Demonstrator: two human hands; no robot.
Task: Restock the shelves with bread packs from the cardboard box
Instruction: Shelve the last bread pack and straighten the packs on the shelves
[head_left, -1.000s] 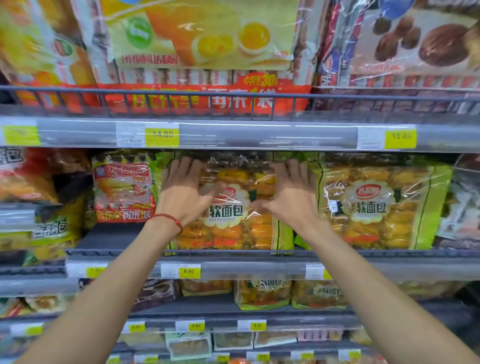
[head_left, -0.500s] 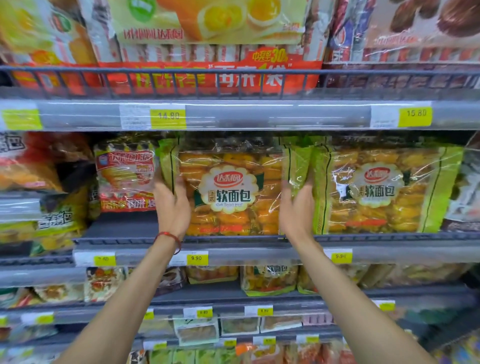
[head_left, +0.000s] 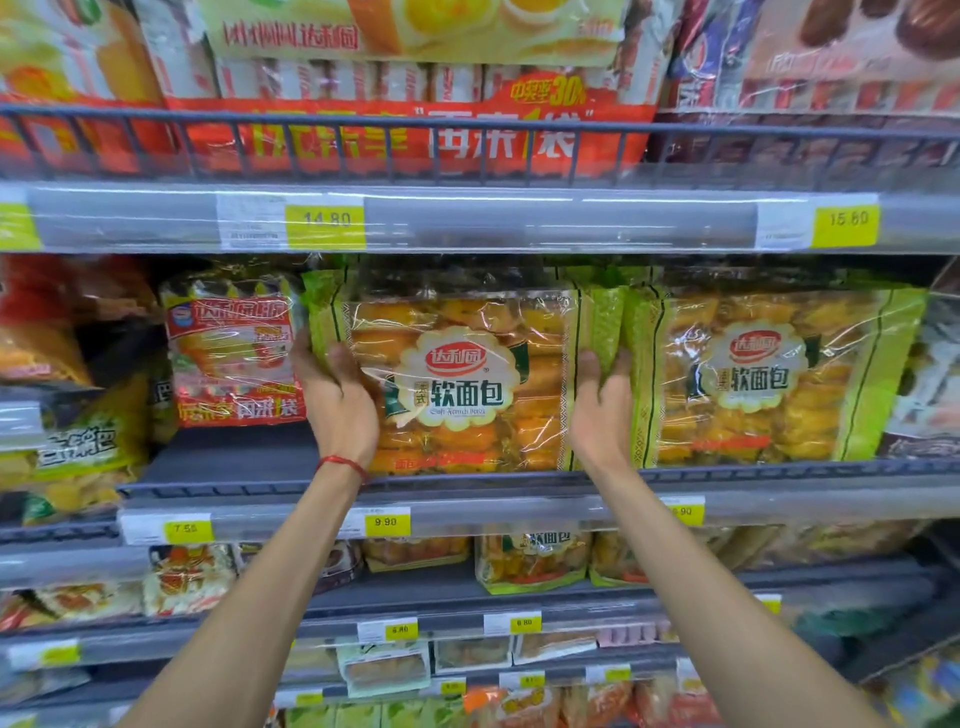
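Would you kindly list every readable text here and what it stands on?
"达利园", "软面包": clear green-edged bread pack.
"14.80": left yellow price tag, upper rail.
"15.80": right yellow price tag.
"9.90": yellow price tag under that pack.
"6.80": small yellow tag, lower rail.
"30%": red banner, top shelf.
Other print: too blurred.

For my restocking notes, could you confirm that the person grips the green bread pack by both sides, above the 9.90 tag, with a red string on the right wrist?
Not quite: the red string is on the left wrist, as the head view shows. The left hand and right hand do grip the green bread pack by its sides, above the 9.90 tag.
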